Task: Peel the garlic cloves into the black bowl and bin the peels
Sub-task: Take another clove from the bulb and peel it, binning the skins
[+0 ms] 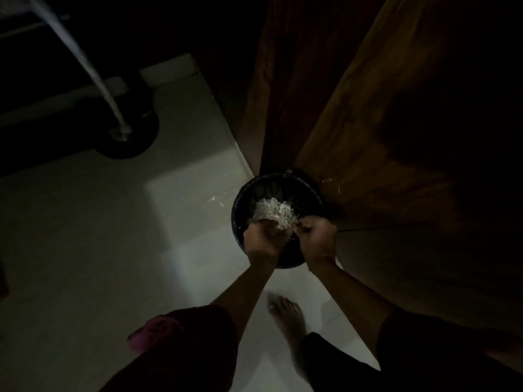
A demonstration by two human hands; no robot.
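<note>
Forearms converge above the black bin: left hand curled round the garlic peels, clump bulging toward the bin's far rim, directly over its mouth; right hand curled just beside, grip indeterminate.

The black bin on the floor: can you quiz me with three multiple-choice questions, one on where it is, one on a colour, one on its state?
1. Where does the bin stand? A on a table; B on the pale floor beside a wooden panel; C in a sink.
2. What colour are the peels? A green; B red; C white.
3. The bin is: A open at the top; B lidded; C tipped over.
B: pale floor surrounds it, wood beside it. C: the heap shows white. A: its round mouth shows.
</note>
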